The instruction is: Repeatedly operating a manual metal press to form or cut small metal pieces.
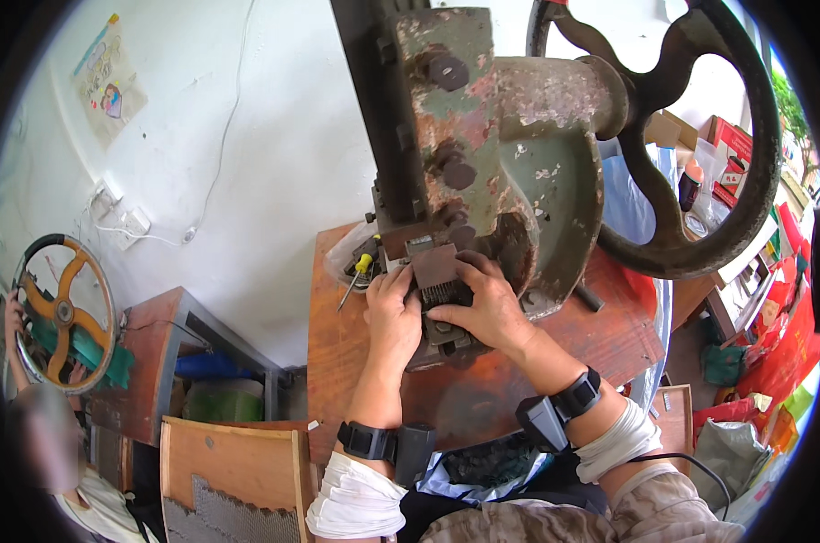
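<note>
A rusty green press machine point(510, 154) with a big dark flywheel point(700, 181) stands on a worn wooden bench point(338, 353). My left hand point(394, 317) and my right hand point(484, 306) rest at the die area under the ram. Between them lies a small dark ribbed metal piece point(444, 295), and both hands pinch it at its sides. Both wrists wear black bands with small boxes, and white sleeves cover the forearms.
A yellow-handled screwdriver point(356, 276) lies on the bench left of the press. A wooden chair back point(233, 466) stands at lower left. At far left another person sits at a second press with an orange handwheel point(63, 312). Red boxes and clutter fill the right side.
</note>
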A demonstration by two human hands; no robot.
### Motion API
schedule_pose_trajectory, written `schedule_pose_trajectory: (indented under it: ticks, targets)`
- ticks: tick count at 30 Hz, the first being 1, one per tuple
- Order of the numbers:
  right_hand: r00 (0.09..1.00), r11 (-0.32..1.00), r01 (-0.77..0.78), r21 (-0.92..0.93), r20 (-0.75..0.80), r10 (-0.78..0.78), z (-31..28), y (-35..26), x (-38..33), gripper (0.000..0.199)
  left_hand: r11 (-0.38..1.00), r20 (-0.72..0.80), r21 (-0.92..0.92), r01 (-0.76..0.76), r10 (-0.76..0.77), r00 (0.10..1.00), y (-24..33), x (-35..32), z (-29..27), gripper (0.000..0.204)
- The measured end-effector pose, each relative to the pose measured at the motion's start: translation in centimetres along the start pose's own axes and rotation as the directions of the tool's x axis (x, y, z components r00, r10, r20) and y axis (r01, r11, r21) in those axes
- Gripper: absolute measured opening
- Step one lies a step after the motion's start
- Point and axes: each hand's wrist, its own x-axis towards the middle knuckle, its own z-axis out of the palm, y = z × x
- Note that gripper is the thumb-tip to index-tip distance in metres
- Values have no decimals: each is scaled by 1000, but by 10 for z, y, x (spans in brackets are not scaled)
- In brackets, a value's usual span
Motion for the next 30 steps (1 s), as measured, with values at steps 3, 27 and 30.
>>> schedule_pose_trajectory:
  ticks: [3,27,30]
  targets:
    - [989,952,129,-279,112,-101,-10,-11,-10,59,998,-35,49,37,-36,999,6,-3,4,37]
    - [997,997,-2,-82,-79,-4,2,2,4,60,992,-140,-127,20,-37,989,5,-3,2,30]
    - [1000,994,6,-107,-27,-9,-2,0,1,65,985,-108,-167,41,-60,992,12,-5,-1,30]
